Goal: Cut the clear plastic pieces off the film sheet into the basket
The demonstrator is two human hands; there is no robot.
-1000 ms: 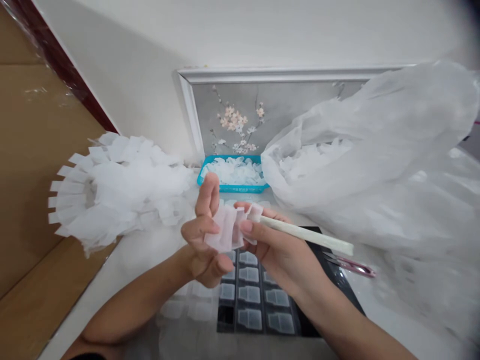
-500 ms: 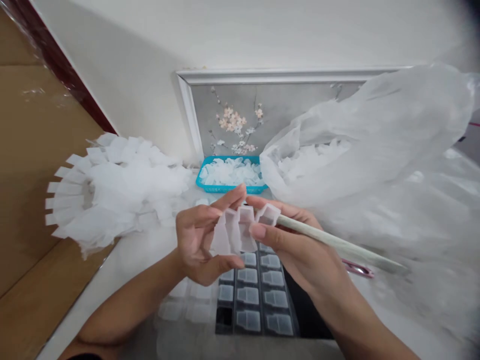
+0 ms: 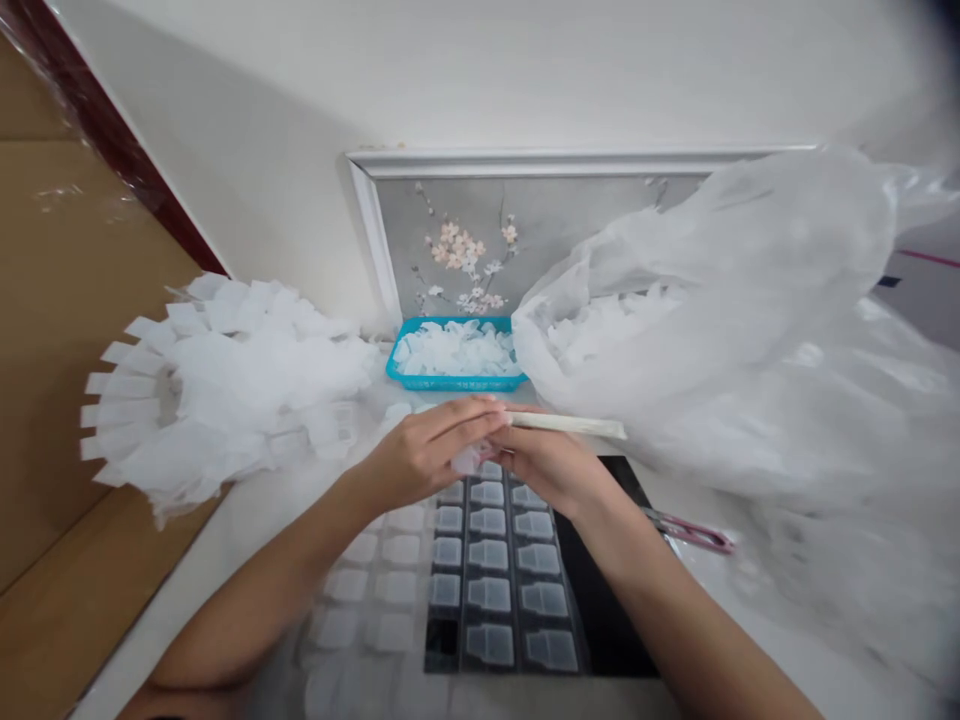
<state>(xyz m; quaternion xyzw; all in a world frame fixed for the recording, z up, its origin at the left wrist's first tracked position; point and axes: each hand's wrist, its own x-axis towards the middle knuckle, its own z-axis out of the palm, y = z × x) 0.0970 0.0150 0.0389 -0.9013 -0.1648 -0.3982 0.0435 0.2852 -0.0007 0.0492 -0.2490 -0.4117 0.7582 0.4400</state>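
My left hand (image 3: 431,447) is closed, palm down, around translucent white plastic pieces (image 3: 469,458), which are mostly hidden under its fingers. Meeting it at the fingertips, my right hand (image 3: 544,458) is closed on a pale stick-like tool (image 3: 570,425) that points to the right, and also touches the pieces. Both hands hover over the top of a black tray (image 3: 502,560) with rows of clear plastic pieces. Beyond them sits a blue basket (image 3: 457,383) full of small white translucent pieces.
A heap of white plastic strips (image 3: 232,380) lies at left beside cardboard (image 3: 82,300). At right is a large clear plastic bag (image 3: 720,320) with white pieces inside. Pink-handled scissors (image 3: 697,533) lie right of the tray. A framed floral panel (image 3: 465,240) stands at the back.
My hands have come together, and my left hand has turned palm down over the pieces. The pale tool now lies flatter and reaches less far right. The view has shifted slightly.
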